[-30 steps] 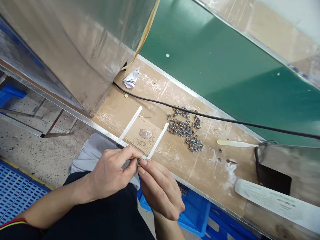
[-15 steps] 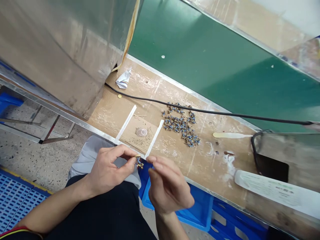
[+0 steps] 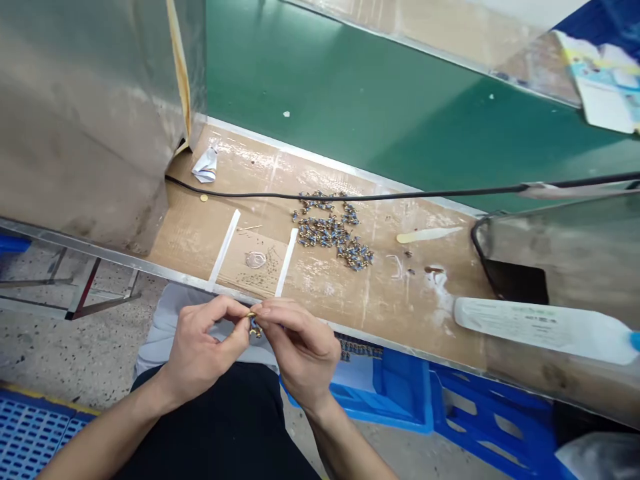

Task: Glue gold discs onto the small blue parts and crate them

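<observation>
My left hand [image 3: 207,350] pinches a small brass-coloured and blue metal part [image 3: 255,327] between thumb and forefinger, in front of the bench edge. Against the same part, my right hand [image 3: 303,350] has its thumb and fingertips pressed together; whether they hold anything else is hidden. On the bench beyond lies a pile of similar small brass and blue parts [image 3: 325,231]. Nearer to my hands, between two white tape strips, a small clear round item [image 3: 255,259] sits among many tiny dark specks on a cardboard piece [image 3: 235,267].
A black cable [image 3: 390,197] runs across the bench. To the right lie a pale flat stick [image 3: 427,235] and a white bottle [image 3: 540,328]. A crumpled wrapper [image 3: 206,165] is near the metal housing [image 3: 85,127]. Below the edge stands a blue crate [image 3: 405,393].
My right hand has moved left and now meets the left hand at the small part. The camera view has shifted, so the bench appears further left and higher.
</observation>
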Motion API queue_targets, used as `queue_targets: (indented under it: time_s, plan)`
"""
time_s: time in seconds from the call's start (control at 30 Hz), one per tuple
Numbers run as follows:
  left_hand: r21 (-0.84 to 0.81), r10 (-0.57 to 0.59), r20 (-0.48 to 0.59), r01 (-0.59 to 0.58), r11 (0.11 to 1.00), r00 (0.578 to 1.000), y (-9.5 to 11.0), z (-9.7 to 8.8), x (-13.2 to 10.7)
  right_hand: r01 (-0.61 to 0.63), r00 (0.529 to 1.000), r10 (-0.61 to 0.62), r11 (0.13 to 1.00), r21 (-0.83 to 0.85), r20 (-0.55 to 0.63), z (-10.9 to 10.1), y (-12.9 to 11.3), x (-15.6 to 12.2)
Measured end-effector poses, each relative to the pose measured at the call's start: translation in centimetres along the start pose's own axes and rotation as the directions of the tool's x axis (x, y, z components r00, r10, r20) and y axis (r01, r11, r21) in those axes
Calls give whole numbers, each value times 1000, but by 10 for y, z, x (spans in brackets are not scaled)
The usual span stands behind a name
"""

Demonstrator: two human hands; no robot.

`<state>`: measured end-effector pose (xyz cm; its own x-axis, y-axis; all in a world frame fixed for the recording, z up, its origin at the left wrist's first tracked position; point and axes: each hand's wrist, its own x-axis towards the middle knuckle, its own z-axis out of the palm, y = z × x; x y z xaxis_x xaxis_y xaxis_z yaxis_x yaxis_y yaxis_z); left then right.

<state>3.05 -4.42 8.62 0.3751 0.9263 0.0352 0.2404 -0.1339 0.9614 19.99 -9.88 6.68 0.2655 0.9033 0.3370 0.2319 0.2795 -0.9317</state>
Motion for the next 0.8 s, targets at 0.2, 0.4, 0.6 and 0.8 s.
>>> queue_targets:
  time_s: [0.2, 0.4, 0.6, 0.8]
  plan:
    - [-285, -222, 104, 243, 927, 970, -17, 12, -1, -28, 999, 27, 999, -29, -47, -3, 5, -3]
    - [-427, -306, 282, 405, 809, 909, -39, 29, 0, 297, 947, -313, 941, -164, -79, -19, 23, -17]
    - [-42, -265, 647, 381, 924, 715, -32, 41, 4, -161, 940, 78, 959, -232, -331, -67, 30, -84]
    - [86, -280, 689, 307, 948, 669, -41, 37, 10, -767, 529, 388, 599, -230, -755, -189, 108, -171]
